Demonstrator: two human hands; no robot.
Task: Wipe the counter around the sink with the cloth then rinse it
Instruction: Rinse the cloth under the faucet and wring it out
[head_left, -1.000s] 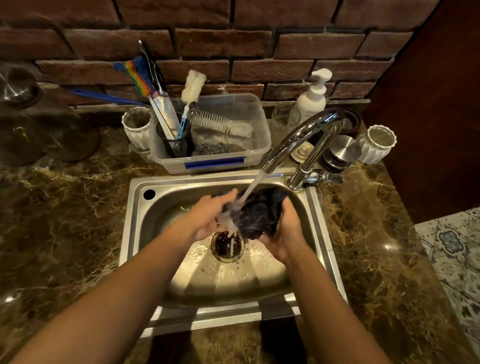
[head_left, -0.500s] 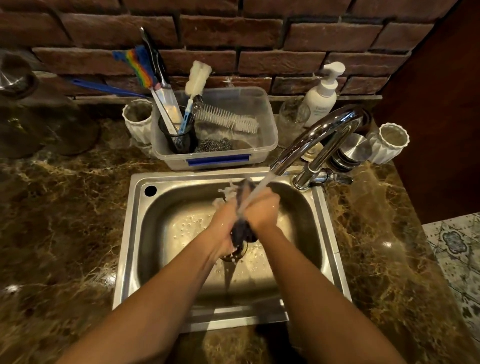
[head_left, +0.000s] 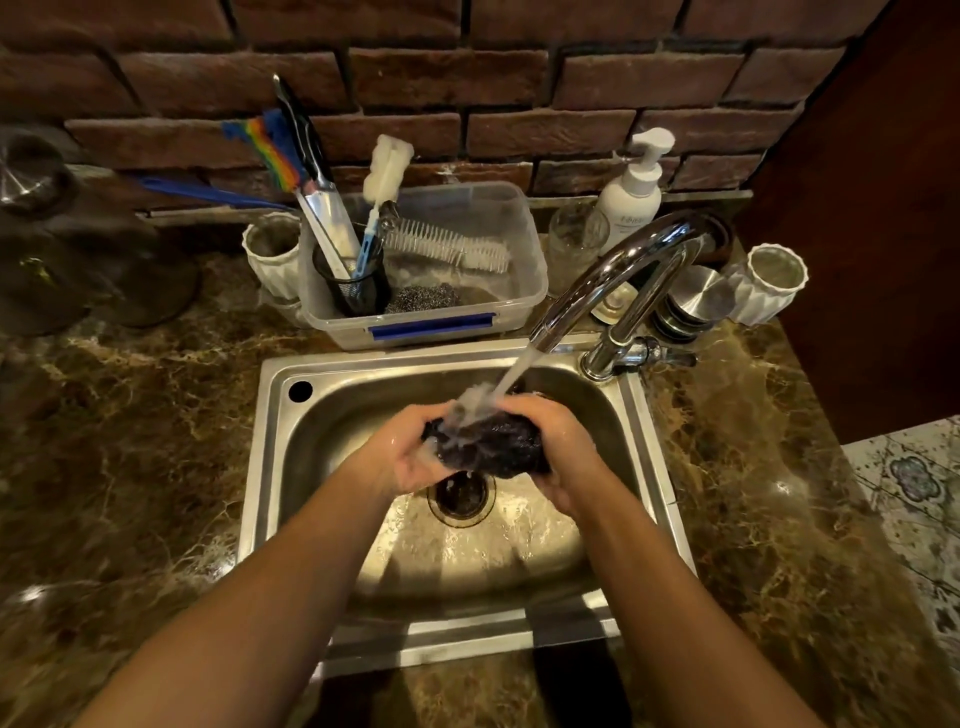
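— Since half a second ago, the two hands have come apart a bit, and the cloth (head_left: 491, 447) is bunched into a fat ball between them. Before, it was squeezed thin and hung down.

— What do you see on the far left?

— Brown marble worktop (head_left: 130, 415). At the back stands a white ribbed cup (head_left: 271, 254), and just beside it a clear plastic tub (head_left: 426, 270) with brushes and a steel scrubber (head_left: 423, 300) inside.

— And the sink?

— The steel sink (head_left: 275, 467) sits in the middle of the worktop. The drain (head_left: 461, 493) is right below the hands.

— What is the left hand doing?

— The left hand (head_left: 415, 452) cups the left side of the cloth, fingers curled round it in a closed grip.

— And the cloth?

— Dark, wet and held over the drain, touching both hands. Water from the tap (head_left: 618, 270) hits its top and splashes.

— The right hand?

— The right hand (head_left: 556, 447) wraps over the right side of the cloth, its grip pressed tight on it too.

— What is further right?

— A white soap pump bottle (head_left: 631, 195) stands behind the tap. A round metal lid (head_left: 698, 299) lies past it, and another white ribbed cup (head_left: 769, 283) sits by the wall. Tiled floor (head_left: 914, 493) shows at the far edge.
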